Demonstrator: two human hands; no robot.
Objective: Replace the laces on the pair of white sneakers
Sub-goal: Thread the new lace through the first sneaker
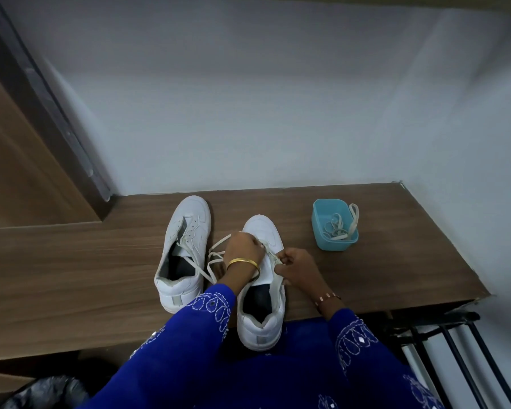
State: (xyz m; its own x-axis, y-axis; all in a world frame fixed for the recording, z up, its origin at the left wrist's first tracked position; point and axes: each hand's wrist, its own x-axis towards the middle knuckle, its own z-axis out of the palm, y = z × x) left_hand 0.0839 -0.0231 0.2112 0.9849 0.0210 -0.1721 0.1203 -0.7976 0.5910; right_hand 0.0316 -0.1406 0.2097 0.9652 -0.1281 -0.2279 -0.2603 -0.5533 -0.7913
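Two white sneakers stand on a brown wooden table [71,261], toes pointing away from me. The left sneaker [183,252] has a partly loosened lace. The right sneaker [261,290] sits at the table's front edge, its heel over the edge. My left hand [244,246] pinches the white lace [216,252] over the right sneaker's eyelets; loops of that lace trail to the left. My right hand [297,267] pinches the lace at the shoe's right eyelet row. A blue tub [334,224] to the right holds more white laces [337,227].
A pale wall rises just behind the table. A wooden door and dark frame [42,128] stand at the left. A black metal rack [449,349] sits below the table's right end. A dark plastic bag [45,394] lies at the lower left.
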